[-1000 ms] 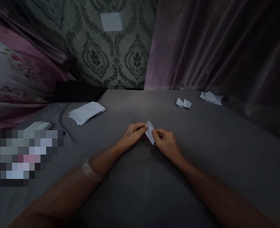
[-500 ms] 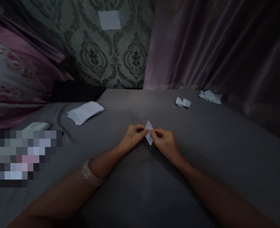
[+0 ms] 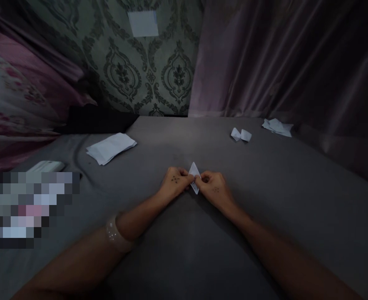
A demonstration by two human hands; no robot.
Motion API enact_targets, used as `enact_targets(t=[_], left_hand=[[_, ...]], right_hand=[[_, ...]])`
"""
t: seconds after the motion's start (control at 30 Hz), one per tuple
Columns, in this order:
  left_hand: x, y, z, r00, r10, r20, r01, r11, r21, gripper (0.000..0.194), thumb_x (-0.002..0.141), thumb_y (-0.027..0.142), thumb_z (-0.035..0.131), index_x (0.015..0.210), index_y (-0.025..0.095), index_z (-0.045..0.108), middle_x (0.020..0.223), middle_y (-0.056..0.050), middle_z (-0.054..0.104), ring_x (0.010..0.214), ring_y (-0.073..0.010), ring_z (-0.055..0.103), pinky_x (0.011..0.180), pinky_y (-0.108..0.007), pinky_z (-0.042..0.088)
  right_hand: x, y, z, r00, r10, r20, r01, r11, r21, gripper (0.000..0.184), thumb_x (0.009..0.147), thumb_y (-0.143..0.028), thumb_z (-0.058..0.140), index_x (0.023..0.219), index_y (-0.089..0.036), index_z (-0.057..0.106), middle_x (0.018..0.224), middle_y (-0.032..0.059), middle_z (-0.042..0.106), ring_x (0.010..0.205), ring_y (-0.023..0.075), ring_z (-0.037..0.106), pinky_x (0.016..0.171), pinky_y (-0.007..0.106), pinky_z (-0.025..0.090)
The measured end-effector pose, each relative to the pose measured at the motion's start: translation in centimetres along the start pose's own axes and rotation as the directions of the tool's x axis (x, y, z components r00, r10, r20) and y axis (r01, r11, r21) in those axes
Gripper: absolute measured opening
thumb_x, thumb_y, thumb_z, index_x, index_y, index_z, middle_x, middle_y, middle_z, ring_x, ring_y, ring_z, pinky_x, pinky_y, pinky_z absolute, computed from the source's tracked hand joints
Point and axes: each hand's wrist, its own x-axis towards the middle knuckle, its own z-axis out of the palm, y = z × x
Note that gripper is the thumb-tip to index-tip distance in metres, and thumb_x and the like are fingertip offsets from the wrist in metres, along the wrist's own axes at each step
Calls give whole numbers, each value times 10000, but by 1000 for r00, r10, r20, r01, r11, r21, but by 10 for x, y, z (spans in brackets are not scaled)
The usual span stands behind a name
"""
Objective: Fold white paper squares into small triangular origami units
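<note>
A small folded piece of white paper (image 3: 194, 173), narrow and pointed at both ends, stands upright between my two hands just above the grey bedsheet (image 3: 202, 241). My left hand (image 3: 175, 183) pinches its left side with fingers curled. My right hand (image 3: 213, 189) pinches its right side the same way. The fingertips of both hands meet at the paper's middle, hiding part of it. A pale bangle (image 3: 115, 233) circles my left wrist.
A stack of white paper sheets (image 3: 110, 147) lies at the left. Two small folded paper pieces (image 3: 240, 134) and a crumpled folded sheet (image 3: 277, 127) lie at the far right. A pale flat object (image 3: 45, 166) rests near the pillow. Curtains and patterned wall stand behind.
Both hands have drawn closer together on the paper, and the piece has turned from slanted to more upright and narrower. The view has shifted slightly.
</note>
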Motion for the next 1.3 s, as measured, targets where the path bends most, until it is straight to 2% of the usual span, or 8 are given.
enact_targets(t=[0.23,0.47,0.53,0.63,0.77,0.9,1.13,1.3], left_hand=[[0,-1,-2,998,-18,58,18,1000,3,151,685,260,601,581,151,603,466,11,562,427,-100,511,391,-175,342],[-6,6,-1,992,-96,77,93,995,36,38,700,186,590,704,150,580,457,30,561,359,-91,498,355,-168,364],[-5,7,0,994,-91,64,90,996,28,71,690,174,604,735,154,554,488,28,582,353,-89,504,349,-168,371],[-3,6,2,993,-100,57,98,995,35,105,687,174,620,747,155,535,513,23,599,343,-86,507,339,-168,372],[-1,0,3,995,-80,57,79,997,6,127,704,210,640,751,159,533,478,39,575,332,-86,511,331,-157,357],[0,-6,4,997,-60,55,62,997,-34,120,696,194,635,745,163,530,449,57,544,324,-84,505,324,-149,341],[-2,-1,3,997,-64,46,66,997,-46,141,663,133,619,783,155,549,449,69,546,299,-67,473,310,-144,299],[-4,0,1,998,10,65,-7,999,-45,185,679,124,605,860,142,636,459,65,541,303,-72,472,322,-163,309]], right_hand=[[0,0,-1,997,43,60,-43,999,7,241,768,-329,545,610,-179,648,524,0,615,473,116,526,452,223,319],[5,-1,-2,991,90,98,-89,996,-14,116,716,-264,586,644,-184,629,511,-17,599,449,104,504,429,213,291],[7,-1,-1,991,75,107,-75,997,-7,73,710,-248,584,710,-188,627,488,-34,579,424,97,476,425,214,281],[10,0,-1,993,44,109,-43,999,-13,118,728,-255,581,802,-190,644,508,-34,590,437,103,487,444,221,304],[18,4,4,997,-70,41,71,997,-7,198,749,-277,600,901,-188,689,699,14,671,586,128,575,545,236,390],[28,12,13,982,-189,-5,189,979,74,174,771,-282,596,858,-184,711,800,43,705,679,146,617,628,254,441],[33,19,17,986,-166,20,158,963,220,199,792,-276,557,834,-178,725,796,53,729,692,166,656,625,261,478],[32,14,13,986,-165,8,160,967,199,199,778,-270,551,777,-173,725,756,56,703,667,164,632,599,258,466]])
